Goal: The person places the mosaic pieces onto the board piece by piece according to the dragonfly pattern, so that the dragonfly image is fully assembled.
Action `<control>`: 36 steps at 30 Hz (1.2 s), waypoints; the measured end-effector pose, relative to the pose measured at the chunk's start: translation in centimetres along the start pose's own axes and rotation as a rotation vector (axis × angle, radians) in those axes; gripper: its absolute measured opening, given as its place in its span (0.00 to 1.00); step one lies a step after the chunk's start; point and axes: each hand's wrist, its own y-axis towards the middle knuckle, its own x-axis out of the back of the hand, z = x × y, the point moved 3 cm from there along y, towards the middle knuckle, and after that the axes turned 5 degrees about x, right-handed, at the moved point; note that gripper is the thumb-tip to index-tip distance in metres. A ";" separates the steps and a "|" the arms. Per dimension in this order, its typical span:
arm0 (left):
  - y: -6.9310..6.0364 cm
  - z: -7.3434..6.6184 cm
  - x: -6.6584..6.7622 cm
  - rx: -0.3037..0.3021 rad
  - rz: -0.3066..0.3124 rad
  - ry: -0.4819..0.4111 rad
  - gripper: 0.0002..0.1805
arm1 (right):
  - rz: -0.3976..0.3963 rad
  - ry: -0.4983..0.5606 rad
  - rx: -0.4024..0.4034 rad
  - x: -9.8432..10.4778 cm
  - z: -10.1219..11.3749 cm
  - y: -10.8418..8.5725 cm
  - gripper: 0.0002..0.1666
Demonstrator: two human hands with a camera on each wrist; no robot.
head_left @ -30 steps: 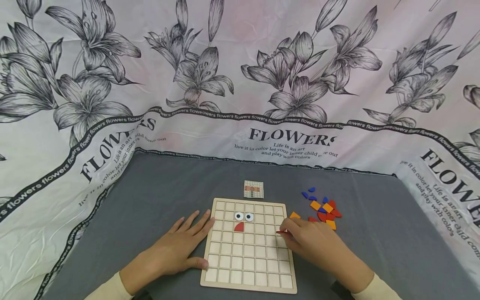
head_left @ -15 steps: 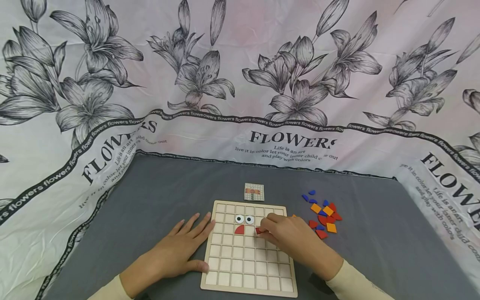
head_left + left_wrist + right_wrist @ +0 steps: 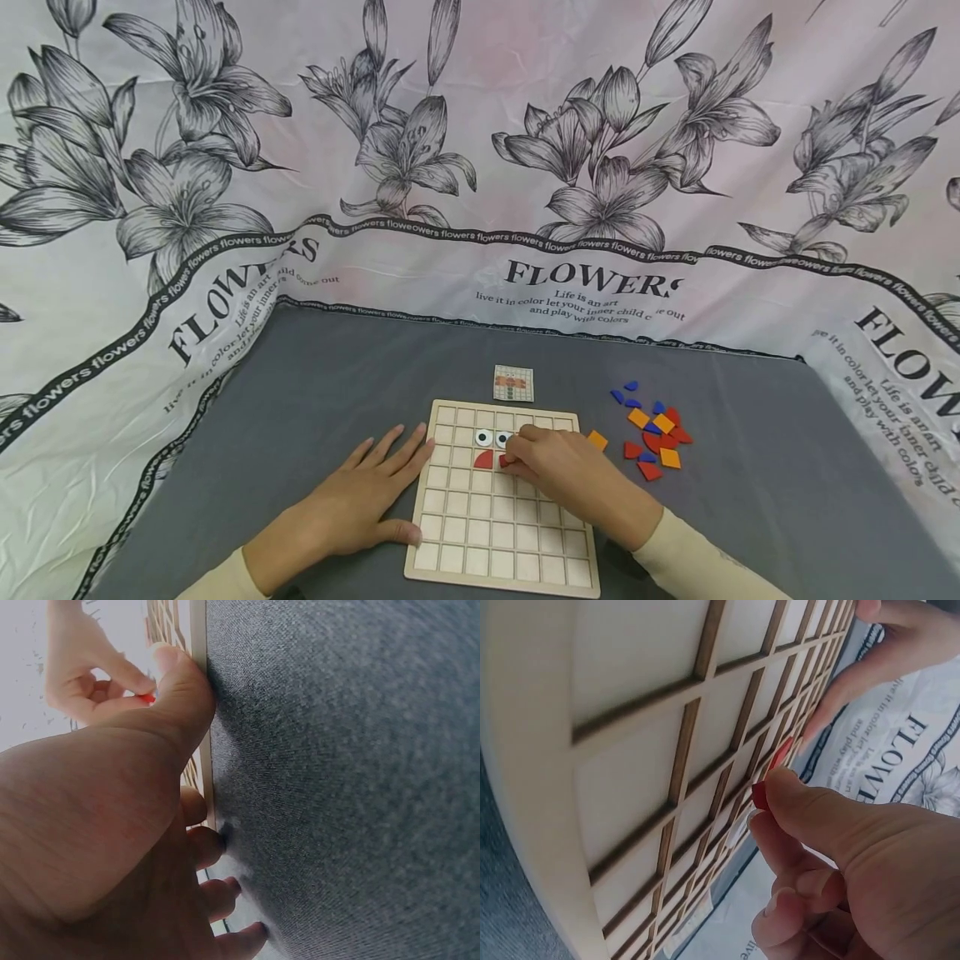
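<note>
A wooden grid board lies on the grey table. Two googly-eye pieces sit side by side in its cells, with a red quarter-circle piece below the left one. My right hand is over the board, pinching a small red piece between thumb and index finger, just right of that quarter-circle. The fingers hide most of the held piece's outline. My left hand rests with spread, fairly straight fingers along the board's left edge, its thumb touching the frame.
A small pattern card lies behind the board. To the right are scattered red pieces, blue pieces and orange squares. A flower-printed cloth stands around the table's back and sides.
My right hand has moved left across the board with the red piece, from the right edge to beside the red quarter-circle. The left hand stays at the board's edge.
</note>
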 end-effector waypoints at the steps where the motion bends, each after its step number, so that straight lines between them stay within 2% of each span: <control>1: 0.0 0.0 0.0 0.000 -0.002 0.000 0.59 | 0.013 0.000 -0.002 0.0 0.0 0.1 0.11; 10: 0.0 -0.1 -0.1 -0.005 -0.006 0.008 0.59 | 0.132 0.041 -0.039 -0.3 0.3 0.5 0.04; 15: 0.1 -0.1 -0.1 -0.006 -0.006 0.009 0.59 | 0.164 0.046 -0.060 -0.2 0.4 0.7 0.03; 21: 0.1 -0.1 0.1 -0.002 0.001 0.001 0.59 | 0.174 -0.010 -0.043 -0.2 0.6 0.8 0.01; 31: 0.1 0.0 -0.1 -0.008 -0.009 0.007 0.59 | 0.137 -0.157 0.037 -0.5 0.9 0.8 0.05; 36: 0.1 0.0 -0.2 -0.006 -0.009 0.019 0.59 | 0.148 -0.170 0.067 -0.5 1.2 0.6 0.05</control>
